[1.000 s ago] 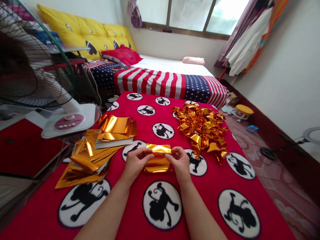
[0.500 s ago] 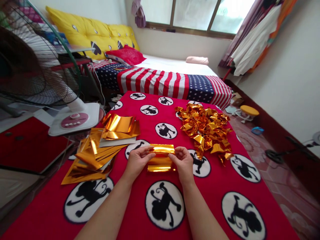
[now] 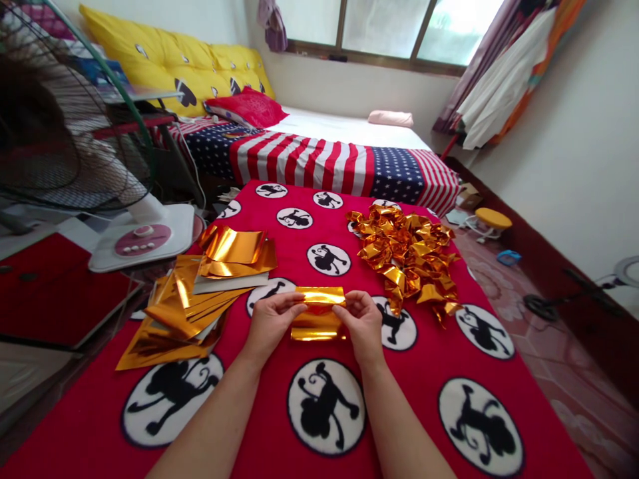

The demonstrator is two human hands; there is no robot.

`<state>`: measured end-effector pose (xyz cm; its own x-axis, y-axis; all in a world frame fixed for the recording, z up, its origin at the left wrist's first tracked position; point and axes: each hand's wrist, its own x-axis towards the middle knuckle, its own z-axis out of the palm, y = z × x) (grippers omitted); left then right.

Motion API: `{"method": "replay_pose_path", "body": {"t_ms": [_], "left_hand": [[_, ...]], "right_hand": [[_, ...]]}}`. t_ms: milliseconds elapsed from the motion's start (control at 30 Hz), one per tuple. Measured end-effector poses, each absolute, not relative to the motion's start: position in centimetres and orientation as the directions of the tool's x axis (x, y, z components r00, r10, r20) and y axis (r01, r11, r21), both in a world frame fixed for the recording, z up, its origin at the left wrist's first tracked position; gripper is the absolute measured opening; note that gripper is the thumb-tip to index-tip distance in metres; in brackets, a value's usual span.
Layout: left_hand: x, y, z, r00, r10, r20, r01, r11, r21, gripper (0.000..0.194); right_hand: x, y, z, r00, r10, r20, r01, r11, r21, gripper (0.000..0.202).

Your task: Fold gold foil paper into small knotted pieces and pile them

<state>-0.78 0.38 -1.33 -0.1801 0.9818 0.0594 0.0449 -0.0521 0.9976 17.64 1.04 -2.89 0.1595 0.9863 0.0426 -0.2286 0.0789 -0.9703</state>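
Observation:
A shiny gold foil sheet (image 3: 318,322), partly rolled or folded along its far side, lies on the red monkey-patterned cloth (image 3: 259,426). My left hand (image 3: 272,324) pinches the sheet's left end between thumb and fingers. At the right end, my right hand (image 3: 362,322) pinches it in the same way. To the left is a loose stack of flat gold sheets (image 3: 200,293), with some pale sheets among them. Folded gold foil pieces (image 3: 412,256) form a heap on the right.
A fan (image 3: 144,236) stands at the left beside the cloth-covered surface. Beyond the far edge is a bed (image 3: 324,156) with a red pillow (image 3: 249,108). A yellow stool (image 3: 493,218) is on the floor at right.
The whole view has shifted slightly, so everything sits a little further left. Both hands keep their pinch on the foil sheet, with no clear change in its fold.

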Motion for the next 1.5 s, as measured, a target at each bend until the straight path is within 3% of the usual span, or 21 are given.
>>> {"method": "replay_pose_path", "body": {"t_ms": [567,1500], "left_hand": [[-1.01,0.19,-1.88,-0.197,0.946,0.258,0.223,-0.213,0.951,0.010],[-0.75,0.18,-1.13,-0.239,0.946,0.219,0.178,-0.179,0.968,0.010]], "right_hand": [[17.31,0.81,-2.57,0.173,0.985,0.002,-0.236,0.044,-0.971,0.031],[17.73,0.76,-2.10,0.207,0.977,-0.043,-0.259,0.013,-0.966,0.024]]}}
